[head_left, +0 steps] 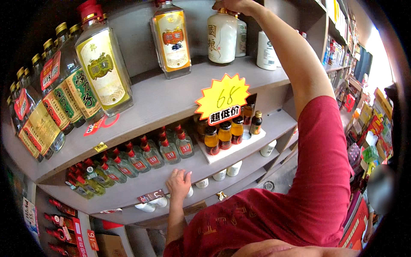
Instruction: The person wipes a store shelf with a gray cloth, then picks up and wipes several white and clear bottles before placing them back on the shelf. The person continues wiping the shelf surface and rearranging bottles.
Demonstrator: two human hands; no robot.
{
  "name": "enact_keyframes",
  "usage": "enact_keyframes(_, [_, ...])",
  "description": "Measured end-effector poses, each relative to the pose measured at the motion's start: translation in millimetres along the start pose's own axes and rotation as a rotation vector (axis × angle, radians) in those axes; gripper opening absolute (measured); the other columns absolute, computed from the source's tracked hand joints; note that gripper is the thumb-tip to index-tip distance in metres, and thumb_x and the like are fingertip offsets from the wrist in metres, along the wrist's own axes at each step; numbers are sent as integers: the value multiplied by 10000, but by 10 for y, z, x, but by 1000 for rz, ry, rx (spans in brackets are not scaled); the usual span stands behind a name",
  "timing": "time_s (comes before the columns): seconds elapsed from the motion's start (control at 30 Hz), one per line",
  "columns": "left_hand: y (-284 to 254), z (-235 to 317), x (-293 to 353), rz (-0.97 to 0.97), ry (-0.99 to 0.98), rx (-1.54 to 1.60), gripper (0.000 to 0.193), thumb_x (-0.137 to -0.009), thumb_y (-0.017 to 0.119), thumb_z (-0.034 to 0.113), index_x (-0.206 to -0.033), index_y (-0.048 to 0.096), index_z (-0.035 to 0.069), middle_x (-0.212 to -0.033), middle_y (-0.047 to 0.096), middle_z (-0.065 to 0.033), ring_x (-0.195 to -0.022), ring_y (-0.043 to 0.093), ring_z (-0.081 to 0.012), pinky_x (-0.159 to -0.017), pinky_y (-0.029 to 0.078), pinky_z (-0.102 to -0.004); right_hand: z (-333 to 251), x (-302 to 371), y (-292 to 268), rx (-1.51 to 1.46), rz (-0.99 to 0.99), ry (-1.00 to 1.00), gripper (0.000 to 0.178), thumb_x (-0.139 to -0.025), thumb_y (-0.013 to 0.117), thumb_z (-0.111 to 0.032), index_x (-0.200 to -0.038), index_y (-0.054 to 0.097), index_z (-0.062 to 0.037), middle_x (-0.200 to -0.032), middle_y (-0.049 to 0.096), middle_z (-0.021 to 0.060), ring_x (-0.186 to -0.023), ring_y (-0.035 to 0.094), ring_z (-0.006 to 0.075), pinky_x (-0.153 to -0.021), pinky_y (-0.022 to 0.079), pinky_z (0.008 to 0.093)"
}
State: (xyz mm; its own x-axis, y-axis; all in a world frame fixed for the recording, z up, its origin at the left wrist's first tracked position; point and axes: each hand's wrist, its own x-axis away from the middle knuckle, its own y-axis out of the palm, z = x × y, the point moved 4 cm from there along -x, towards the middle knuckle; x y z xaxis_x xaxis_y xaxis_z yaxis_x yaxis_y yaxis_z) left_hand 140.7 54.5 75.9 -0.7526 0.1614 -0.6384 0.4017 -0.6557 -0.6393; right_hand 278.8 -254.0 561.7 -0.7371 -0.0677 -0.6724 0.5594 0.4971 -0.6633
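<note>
At the top of the picture my right hand (233,5) is closed round the cap of a white ceramic bottle (221,40), which stands upright on the upper shelf (239,73). Part of another white bottle (241,38) shows behind it. My left hand (179,183) rests on the front edge of the middle shelf (197,169), fingers loosely spread and holding nothing. Just beyond that hand are small clear bottles with red caps (169,150) in rows. To the left of the white bottle is a square clear bottle with an orange-and-white label (172,38).
Large glass bottles (102,64) crowd the upper shelf's left end. A yellow starburst price sign (222,98) hangs before small amber bottles (224,136) in a white tray. White cups (234,168) stand below. Another white bottle (266,51) is near my right arm. A person (381,188) is at far right.
</note>
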Motion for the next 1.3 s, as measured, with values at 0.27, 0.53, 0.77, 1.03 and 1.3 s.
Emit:
enact_keyframes(0.27, [19,-7,-21,27,-22,-42,222,-776,651,269,-808,631,50,-783,585,-90,-667,588,-307,-550,451,-418,318,-456,428,-10,-69,55,255,-718,684,-216,-627,620,13,-506,540,81,-442,528,164,-395,391,337])
enact_keyframes(0.53, [-38,21,-49,-19,-87,-28,202,-762,673,247,-802,623,55,-783,584,-90,-670,583,-306,-571,445,-404,612,-840,664,6,-135,121,167,-692,712,-170,-673,661,-13,-607,632,72,-530,592,148,-462,460,327])
enact_keyframes(0.77, [17,32,-43,-6,-30,-46,206,-768,661,260,-807,630,60,-785,593,-74,-644,588,-292,-554,458,-406,689,-1017,684,506,-99,-177,149,-700,704,-145,-779,665,-25,-702,651,90,-609,612,155,-468,459,353])
enact_keyframes(1.03, [14,50,-39,-39,-47,-32,217,-779,654,260,-826,631,49,-793,590,-104,-677,592,-311,-580,462,-421,256,-363,115,532,-172,3,387,-723,689,-320,-835,642,48,-805,646,221,-764,643,316,-650,496,424])
enact_keyframes(1.3, [65,43,-90,-122,-34,-47,215,-795,643,236,-846,623,28,-765,567,-131,-711,565,-332,-598,442,-426,-328,2042,-784,184,181,-600,259,-795,648,-192,-915,623,36,-769,645,101,-671,611,167,-592,473,277])
